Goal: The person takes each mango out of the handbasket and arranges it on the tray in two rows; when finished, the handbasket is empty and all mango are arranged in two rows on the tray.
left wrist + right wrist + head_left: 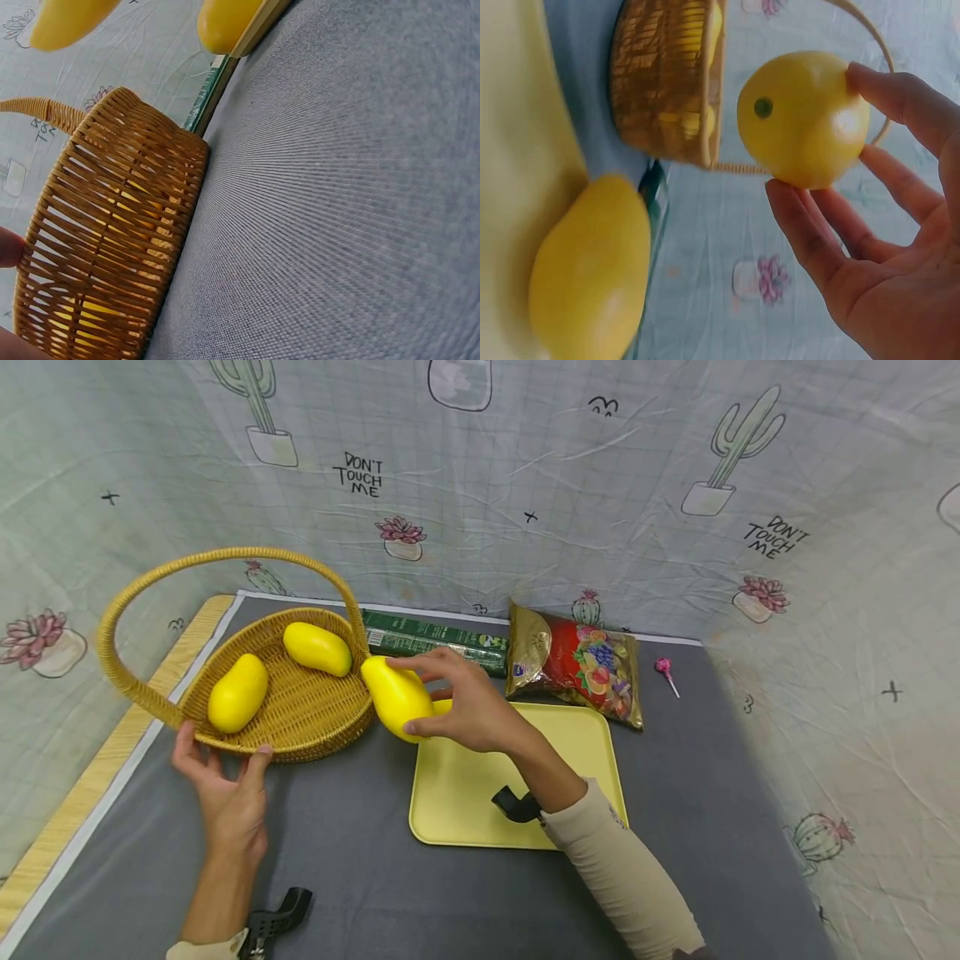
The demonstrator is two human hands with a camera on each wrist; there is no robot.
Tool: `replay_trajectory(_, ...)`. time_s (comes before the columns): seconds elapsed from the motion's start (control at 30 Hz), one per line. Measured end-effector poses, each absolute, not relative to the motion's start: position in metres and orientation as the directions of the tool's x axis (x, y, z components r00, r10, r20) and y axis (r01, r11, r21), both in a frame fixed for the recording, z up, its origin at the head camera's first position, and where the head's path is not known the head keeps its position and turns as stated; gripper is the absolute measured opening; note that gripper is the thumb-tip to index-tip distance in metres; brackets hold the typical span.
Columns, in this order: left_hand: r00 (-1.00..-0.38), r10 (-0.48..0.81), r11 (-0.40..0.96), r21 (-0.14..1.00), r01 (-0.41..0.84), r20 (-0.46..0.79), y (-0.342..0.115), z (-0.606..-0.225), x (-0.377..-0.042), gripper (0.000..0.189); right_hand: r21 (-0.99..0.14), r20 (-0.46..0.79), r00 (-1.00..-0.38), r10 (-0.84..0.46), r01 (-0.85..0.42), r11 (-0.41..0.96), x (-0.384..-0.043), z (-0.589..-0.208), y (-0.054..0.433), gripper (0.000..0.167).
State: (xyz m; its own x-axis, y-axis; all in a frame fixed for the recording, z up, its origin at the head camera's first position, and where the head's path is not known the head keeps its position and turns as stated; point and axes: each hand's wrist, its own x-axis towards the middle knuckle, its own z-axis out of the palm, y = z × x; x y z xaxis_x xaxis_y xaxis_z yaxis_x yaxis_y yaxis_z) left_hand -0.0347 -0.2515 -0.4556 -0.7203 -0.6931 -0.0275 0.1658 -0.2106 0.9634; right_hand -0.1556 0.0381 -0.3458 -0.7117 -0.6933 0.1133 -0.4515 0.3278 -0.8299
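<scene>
My right hand (480, 706) pinches a smooth yellow mango (397, 695) between thumb and fingertips, lifted beside the right rim of the wicker basket (307, 697). A small green spot marks the end of this mango in the right wrist view. Two more mangoes, one at the left (238, 693) and one at the back (317, 648), lie inside the basket. At the basket's front left, my left hand (228, 802) holds the rim with thumb and fingers. Another mango (592, 270) rests on the yellow tray (480, 802), mostly hidden behind my right hand in the head view.
Behind the tray lie a long green box (435, 639) and a gold and red candy bag (573, 664). A pink lollipop (664, 668) is at the right. The basket's tall handle (240, 553) arches over it. A printed cloth (480, 485) hangs behind the grey tabletop (345, 860).
</scene>
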Motion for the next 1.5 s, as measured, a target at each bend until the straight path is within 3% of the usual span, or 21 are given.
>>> replay_trajectory(0.7, -0.712, -0.702, -0.186, 0.974, 0.131, -0.038, -0.252, -0.454, -0.036, 0.095, -0.824, 0.074, -0.767, -0.637, -0.407, 0.394, -0.167, -0.368, 0.152, 0.069)
replay_trajectory(1.03, -0.714, -0.698, -0.194, 0.973, 0.122, -0.05, -0.251, -0.453, -0.037, 0.095, -0.742, 0.016, -0.816, -0.577, -0.397, 0.54, -0.173, -0.383, 0.195, 0.072)
replay_trajectory(1.5, -0.713, -0.7, -0.194, 0.974, 0.122, -0.05, -0.252, -0.456, -0.036, 0.096, -0.613, 0.002, -0.772, -0.635, -0.503, 0.61, -0.184, -0.406, 0.217, 0.065)
